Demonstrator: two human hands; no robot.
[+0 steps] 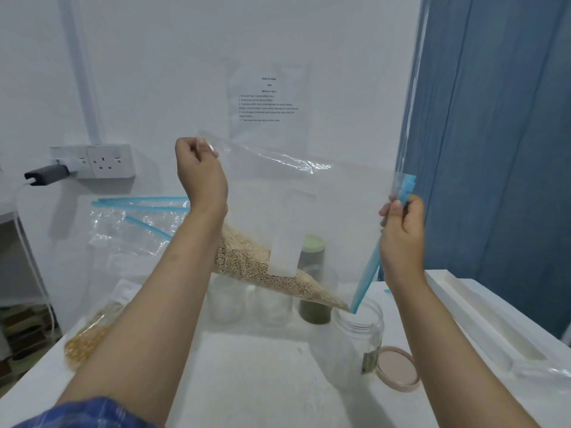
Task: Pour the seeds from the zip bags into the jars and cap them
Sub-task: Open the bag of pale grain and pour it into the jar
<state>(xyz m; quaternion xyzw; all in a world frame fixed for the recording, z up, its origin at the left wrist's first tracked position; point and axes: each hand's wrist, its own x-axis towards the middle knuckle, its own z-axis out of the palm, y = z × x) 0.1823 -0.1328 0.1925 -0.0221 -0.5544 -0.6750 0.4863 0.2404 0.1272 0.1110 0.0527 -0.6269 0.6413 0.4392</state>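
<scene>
A clear zip bag (309,205) with pale seeds (247,264) is held tilted above the table. My left hand (200,177) pinches its raised bottom corner. My right hand (401,230) grips its blue zip edge (367,273). The bag's lower corner points into the mouth of an open clear jar (355,338), and the seeds lie heaped toward that corner. A pinkish lid (398,367) lies flat to the right of the jar.
Two empty clear jars (225,301) (273,307) and a green-capped jar of dark seeds (313,273) stand behind. A bag of yellow kernels (89,335) lies at left, an empty zip bag (129,220) beyond it. A white tray (482,313) is on the right.
</scene>
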